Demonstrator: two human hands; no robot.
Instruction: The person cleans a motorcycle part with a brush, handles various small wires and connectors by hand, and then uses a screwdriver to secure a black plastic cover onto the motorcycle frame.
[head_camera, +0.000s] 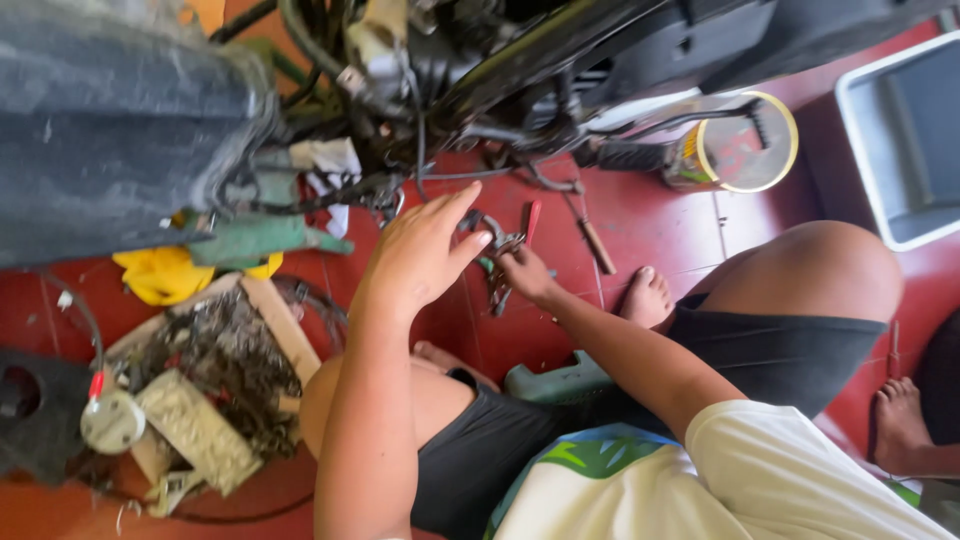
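My left hand (420, 250) is stretched out with fingers apart, hovering just under the motorcycle's engine and cables (440, 90). It holds nothing. My right hand (525, 275) reaches in from the right and pinches a small cluster of metal tools (497, 255) lying on the red tiled floor (660, 215). The fingertips of both hands almost meet over that cluster. A red-handled pair of pliers (533, 215) lies just beyond it, and a wooden-handled screwdriver (597, 245) a little further right. My bare foot (645, 295) rests next to the right wrist.
An open tin can (745, 150) and a grey plastic tub (900, 140) stand at the right. A yellow cloth (160, 275), a wooden board (280, 325) and a greasy chain heap (235, 370) lie at the left. Another person's foot (900, 430) is at the far right.
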